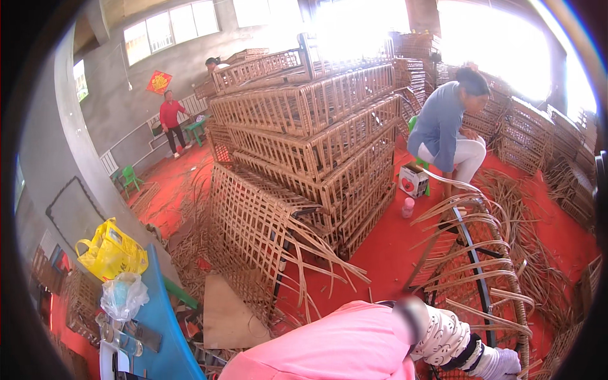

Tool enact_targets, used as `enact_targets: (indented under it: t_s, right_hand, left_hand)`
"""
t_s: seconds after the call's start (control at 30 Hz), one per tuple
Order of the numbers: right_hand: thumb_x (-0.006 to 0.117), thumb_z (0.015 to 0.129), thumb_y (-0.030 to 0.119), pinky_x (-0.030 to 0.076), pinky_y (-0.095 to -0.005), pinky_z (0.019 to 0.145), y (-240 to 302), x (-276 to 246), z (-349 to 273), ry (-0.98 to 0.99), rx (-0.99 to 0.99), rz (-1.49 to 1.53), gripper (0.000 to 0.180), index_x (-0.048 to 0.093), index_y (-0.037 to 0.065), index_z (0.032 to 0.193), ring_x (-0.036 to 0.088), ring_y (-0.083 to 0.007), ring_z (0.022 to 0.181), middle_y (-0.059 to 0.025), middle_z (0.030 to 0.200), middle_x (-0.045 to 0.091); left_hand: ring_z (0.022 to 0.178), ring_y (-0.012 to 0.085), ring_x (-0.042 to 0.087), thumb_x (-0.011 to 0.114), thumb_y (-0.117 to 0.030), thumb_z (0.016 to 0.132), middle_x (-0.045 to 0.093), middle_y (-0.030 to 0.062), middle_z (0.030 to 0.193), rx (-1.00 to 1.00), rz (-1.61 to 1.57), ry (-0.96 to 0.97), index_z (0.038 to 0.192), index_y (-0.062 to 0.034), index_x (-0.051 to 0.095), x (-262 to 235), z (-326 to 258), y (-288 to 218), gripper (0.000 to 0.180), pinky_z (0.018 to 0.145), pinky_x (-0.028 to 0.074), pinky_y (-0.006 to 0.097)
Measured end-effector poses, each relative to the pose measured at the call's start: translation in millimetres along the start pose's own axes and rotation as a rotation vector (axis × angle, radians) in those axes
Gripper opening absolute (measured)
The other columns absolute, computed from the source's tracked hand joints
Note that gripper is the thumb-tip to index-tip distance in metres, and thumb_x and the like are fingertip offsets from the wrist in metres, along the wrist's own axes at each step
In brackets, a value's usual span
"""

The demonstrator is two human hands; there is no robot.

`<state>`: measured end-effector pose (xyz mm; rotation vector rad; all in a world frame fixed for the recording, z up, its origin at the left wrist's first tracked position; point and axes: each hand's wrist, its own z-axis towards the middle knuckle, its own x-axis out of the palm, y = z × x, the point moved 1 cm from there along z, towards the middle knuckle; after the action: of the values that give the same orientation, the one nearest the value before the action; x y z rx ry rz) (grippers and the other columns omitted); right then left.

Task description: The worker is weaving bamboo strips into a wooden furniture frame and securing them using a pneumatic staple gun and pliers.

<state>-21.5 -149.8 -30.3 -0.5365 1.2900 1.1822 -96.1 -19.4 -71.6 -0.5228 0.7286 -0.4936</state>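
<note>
My left hand [501,365], in a pale grey glove, is low on the right, partly cut off by the frame's lower edge. It rests against the near end of a half-woven basket [518,297]; its fingers are too hidden to read. Above the glove come a white patterned sleeve cover and a pink sleeve [335,335]. The basket has a thick woven brown rim, dark metal bars [475,266] and loose strips curling out over its side. My right hand is out of view.
Tall stacked brown woven baskets [304,152] fill the middle. A person [443,120] in blue-grey sits at the right, near a small box [413,180] and pink bottle [408,207]. Loose strips litter the red floor. A blue table [168,329] holds a yellow bag [113,250].
</note>
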Motion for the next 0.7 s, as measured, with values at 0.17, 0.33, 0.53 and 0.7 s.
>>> enact_targets:
  t_s: [0.17, 0.33, 0.53, 0.7]
  right_hand:
    - [0.050, 0.084, 0.025, 0.045, -0.0393, 0.072, -12.8, -1.2, 16.4, 0.149, 0.004, 0.091, 0.032, 0.057, 0.009, 0.111, 0.058, -0.0322, 0.085, -0.0135, 0.097, 0.063]
    - [0.054, 0.081, 0.021, 0.042, -0.0352, 0.072, -3.9, -8.1, 18.4, 0.184, 0.174, 0.598, 0.025, 0.059, 0.011, 0.103, 0.055, -0.0237, 0.083, -0.0060, 0.092, 0.061]
    - [0.051, 0.085, 0.021, 0.039, -0.0246, 0.067, 37.1, -44.0, 5.9, 0.348, 0.282, 0.823, 0.022, 0.057, 0.009, 0.103, 0.051, -0.0113, 0.079, -0.0008, 0.090, 0.057]
    - [0.051, 0.087, 0.023, 0.036, -0.0183, 0.051, 9.9, -25.4, 22.1, 0.433, 0.374, 0.824, 0.018, 0.059, 0.008, 0.094, 0.047, -0.0014, 0.059, 0.0034, 0.073, 0.053]
  left_hand:
    - [0.058, 0.0312, 0.058, 0.052, -0.035, 0.084, 0.059, 0.0132, 0.061, 0.038, -0.071, -0.059, 0.067, -0.0092, 0.062, -0.5, -2.2, 2.5, 0.032, 0.049, 0.045, 0.039]
    - [0.059, 0.0299, 0.059, 0.052, -0.038, 0.083, 0.061, 0.0112, 0.064, 0.094, -0.052, -0.004, 0.071, -0.0112, 0.064, -7.0, 1.2, -1.2, 0.032, 0.049, 0.045, 0.038]
    - [0.053, 0.0304, 0.057, 0.053, -0.019, 0.073, 0.058, 0.0137, 0.058, 0.142, 0.080, 0.085, 0.062, -0.0060, 0.060, -32.3, -1.4, -15.2, 0.018, 0.045, 0.045, 0.038]
    - [0.069, 0.0270, 0.063, 0.053, -0.019, 0.077, 0.064, 0.0137, 0.072, -0.044, -0.030, 0.497, 0.080, -0.0070, 0.066, -27.0, 11.2, 3.9, 0.019, 0.059, 0.051, 0.034]
